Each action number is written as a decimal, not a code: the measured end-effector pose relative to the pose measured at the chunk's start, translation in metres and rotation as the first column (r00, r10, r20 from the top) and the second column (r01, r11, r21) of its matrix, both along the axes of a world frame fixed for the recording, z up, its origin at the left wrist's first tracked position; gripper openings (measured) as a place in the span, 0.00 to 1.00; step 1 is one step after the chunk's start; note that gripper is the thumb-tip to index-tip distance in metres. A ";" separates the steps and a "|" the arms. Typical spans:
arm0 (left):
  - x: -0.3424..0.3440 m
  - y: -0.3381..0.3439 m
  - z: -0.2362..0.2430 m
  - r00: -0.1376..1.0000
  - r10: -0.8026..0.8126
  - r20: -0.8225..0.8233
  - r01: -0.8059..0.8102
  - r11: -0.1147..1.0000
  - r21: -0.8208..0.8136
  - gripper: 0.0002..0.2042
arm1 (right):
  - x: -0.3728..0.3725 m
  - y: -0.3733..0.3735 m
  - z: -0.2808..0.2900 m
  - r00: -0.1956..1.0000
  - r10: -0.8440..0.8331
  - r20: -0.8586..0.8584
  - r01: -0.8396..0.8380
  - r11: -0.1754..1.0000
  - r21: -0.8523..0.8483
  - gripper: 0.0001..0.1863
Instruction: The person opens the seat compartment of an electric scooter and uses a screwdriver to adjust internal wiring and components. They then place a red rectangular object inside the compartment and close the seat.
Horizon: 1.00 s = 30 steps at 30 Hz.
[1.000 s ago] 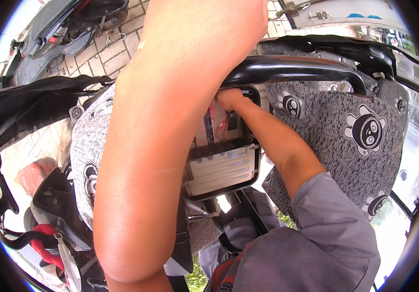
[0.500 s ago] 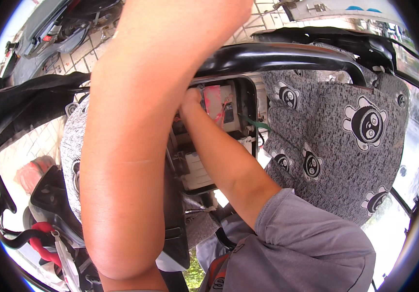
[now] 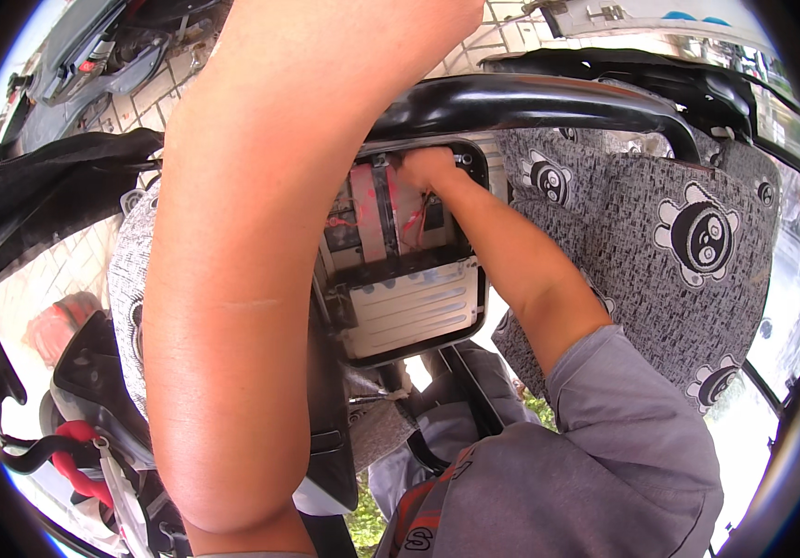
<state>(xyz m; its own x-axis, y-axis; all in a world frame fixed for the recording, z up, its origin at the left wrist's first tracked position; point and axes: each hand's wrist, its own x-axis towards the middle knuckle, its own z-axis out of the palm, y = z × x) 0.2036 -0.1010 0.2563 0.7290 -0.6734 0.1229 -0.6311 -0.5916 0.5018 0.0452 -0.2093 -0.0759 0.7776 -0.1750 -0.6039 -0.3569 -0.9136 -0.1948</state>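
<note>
My left forearm (image 3: 228, 307) rises close to the camera, across the left of the view; its hand (image 3: 428, 17) is cut off at the top edge, fingers hidden. My right arm reaches from a grey sleeve into an open compartment (image 3: 409, 307) with a black rim and a ridged pale panel at its lower end. My right hand (image 3: 423, 166) is at its upper right corner, fingers bent down among pinkish strips (image 3: 367, 214) and thin red wires. What they hold is too small to make out.
A thick black bar (image 3: 548, 98) arches above the compartment. Grey speckled padding (image 3: 679, 307) with cartoon faces flanks it on the right. Black cloth (image 3: 46, 186), a red curved item (image 3: 74, 465) and dark vehicle parts lie left. Another vehicle (image 3: 102, 56) stands on paving behind.
Since one second ago my left forearm has shifted left, uncovering more of the compartment. My right hand dipped left and downward, then moved back right to the upper corner.
</note>
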 end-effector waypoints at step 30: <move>0.003 0.005 0.003 0.990 -0.020 -0.138 0.025 0.999 0.033 0.14 | -0.034 0.040 -0.013 0.780 -0.624 -0.045 0.623 0.769 0.146 0.19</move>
